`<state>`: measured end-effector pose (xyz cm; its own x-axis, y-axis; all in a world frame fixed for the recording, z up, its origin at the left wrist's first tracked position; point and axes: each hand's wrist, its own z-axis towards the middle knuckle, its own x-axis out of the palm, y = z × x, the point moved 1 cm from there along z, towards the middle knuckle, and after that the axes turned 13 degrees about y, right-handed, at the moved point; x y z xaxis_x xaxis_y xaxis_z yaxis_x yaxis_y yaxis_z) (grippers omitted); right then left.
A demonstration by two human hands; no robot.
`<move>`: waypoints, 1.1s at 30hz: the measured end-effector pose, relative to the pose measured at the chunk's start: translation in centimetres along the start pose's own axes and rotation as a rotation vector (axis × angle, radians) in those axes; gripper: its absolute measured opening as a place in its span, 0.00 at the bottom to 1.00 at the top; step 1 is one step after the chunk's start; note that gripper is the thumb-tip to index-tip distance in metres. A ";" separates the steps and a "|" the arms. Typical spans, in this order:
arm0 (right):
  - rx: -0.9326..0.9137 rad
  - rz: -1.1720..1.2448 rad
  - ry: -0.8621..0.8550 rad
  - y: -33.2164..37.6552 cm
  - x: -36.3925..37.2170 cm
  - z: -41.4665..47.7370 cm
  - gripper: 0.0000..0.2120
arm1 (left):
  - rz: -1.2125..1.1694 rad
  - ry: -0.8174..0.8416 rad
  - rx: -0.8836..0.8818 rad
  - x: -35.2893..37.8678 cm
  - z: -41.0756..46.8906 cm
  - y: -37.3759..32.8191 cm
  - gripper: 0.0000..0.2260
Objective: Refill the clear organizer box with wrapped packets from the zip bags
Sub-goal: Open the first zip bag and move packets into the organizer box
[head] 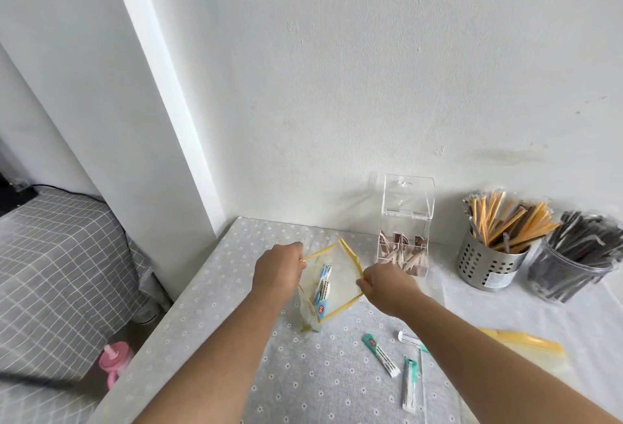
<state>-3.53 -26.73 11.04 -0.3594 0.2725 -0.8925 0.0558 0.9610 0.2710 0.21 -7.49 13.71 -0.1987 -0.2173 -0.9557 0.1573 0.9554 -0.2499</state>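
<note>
A clear zip bag [340,280] with a yellow seal is held upright above the table, its mouth pulled wide. My left hand [278,272] pinches the left side of the rim and my right hand [387,283] pinches the right side. Blue-and-white wrapped packets [323,288] stand inside the bag. Three green-and-white packets [381,354] lie loose on the cloth in front of me. The clear organizer box [406,221] stands by the wall with its lid raised; brown packets sit in its lower compartments.
A second yellow-seal zip bag [526,342] lies flat at the right. A perforated metal cup [485,265] of orange sticks and a clear jar [566,275] of dark sticks stand at the far right. The table's left edge drops toward a bed and a pink bottle [114,359].
</note>
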 end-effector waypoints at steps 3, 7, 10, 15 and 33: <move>-0.167 -0.011 -0.296 0.5 0.1 -0.9 0.12 | -0.032 0.031 0.020 0.6 0.0 0.1 0.07; -0.472 0.034 -0.270 3.3 1.2 -0.2 0.08 | -0.031 0.072 0.081 0.7 0.0 -0.3 0.06; -0.370 -0.032 0.035 3.3 3.2 2.2 0.15 | -0.014 0.079 0.125 0.5 0.2 -0.8 0.06; -0.267 -0.127 0.267 2.4 6.0 4.8 0.25 | 0.010 0.097 0.217 -0.2 0.6 -1.4 0.05; -0.396 -0.401 0.250 4.7 10.5 8.1 0.15 | -0.044 0.174 0.265 -0.5 1.2 -0.2 0.04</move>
<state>0.53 -18.98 -0.03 -0.4909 -0.1722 -0.8540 -0.4620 0.8825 0.0876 1.47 -7.83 14.09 -0.3695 -0.1978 -0.9080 0.3867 0.8557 -0.3438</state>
